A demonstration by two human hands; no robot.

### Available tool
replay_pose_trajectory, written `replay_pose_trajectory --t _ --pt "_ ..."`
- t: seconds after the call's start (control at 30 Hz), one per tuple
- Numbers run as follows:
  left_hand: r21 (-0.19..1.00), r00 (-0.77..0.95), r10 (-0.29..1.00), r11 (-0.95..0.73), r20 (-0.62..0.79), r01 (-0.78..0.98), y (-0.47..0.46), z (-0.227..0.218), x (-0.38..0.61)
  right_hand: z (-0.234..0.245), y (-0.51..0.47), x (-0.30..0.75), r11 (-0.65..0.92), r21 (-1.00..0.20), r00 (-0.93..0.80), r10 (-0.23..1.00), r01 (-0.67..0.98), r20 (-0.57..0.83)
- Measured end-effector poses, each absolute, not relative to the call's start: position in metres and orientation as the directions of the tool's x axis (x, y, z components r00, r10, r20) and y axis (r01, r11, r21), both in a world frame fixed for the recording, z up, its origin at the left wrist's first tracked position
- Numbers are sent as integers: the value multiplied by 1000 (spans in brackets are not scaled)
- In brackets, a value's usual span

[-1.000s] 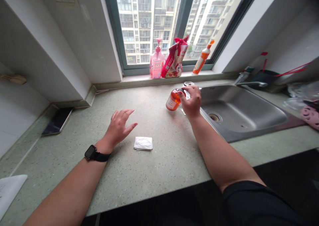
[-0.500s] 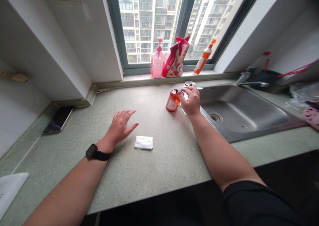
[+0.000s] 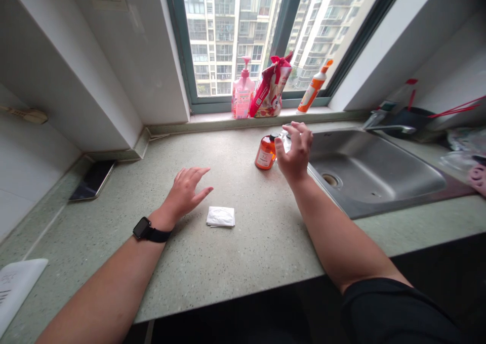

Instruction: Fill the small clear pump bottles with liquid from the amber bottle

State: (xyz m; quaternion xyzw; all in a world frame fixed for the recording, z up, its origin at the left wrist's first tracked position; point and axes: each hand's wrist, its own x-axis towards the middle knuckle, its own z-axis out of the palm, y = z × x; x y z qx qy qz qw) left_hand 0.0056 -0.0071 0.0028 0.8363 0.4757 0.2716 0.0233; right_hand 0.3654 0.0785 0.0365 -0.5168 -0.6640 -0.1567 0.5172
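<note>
A small orange bottle stands upright on the green speckled counter, just left of the sink. My right hand hovers beside it with fingers spread and apart from the bottle; a clear glass behind the hand is mostly hidden. My left hand rests over the counter with fingers stretched out, holding nothing, a black watch on its wrist. A folded white tissue lies just right of that hand.
A steel sink with a tap lies to the right. On the windowsill stand a pink pump bottle, a red bag and an orange-and-white bottle. A phone lies at far left, white paper at the near left corner.
My right hand set the tilted orange bottle upright on the counter and let go, its fingers now spread. My left hand has hardly moved.
</note>
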Motion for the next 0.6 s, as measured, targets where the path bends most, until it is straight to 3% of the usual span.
replay_pose_trajectory --t 0.13,0.3,0.37,0.47,0.6 --pt "309 398 805 -551 440 775 -6 3 6 46 51 335 644 -242 -131 474 726 871" --pt "345 387 807 -554 445 758 -8 8 7 33 26 296 772 -377 -368 594 511 715" --pt "384 374 816 -548 441 743 -9 11 9 25 22 284 737 -526 -416 674 424 610" --pt "474 352 857 -505 378 721 -10 15 10 13 24 271 553 -783 -434 803 286 409" --pt "525 357 894 -449 272 723 -10 18 11 4 31 265 355 -913 -480 848 200 224"
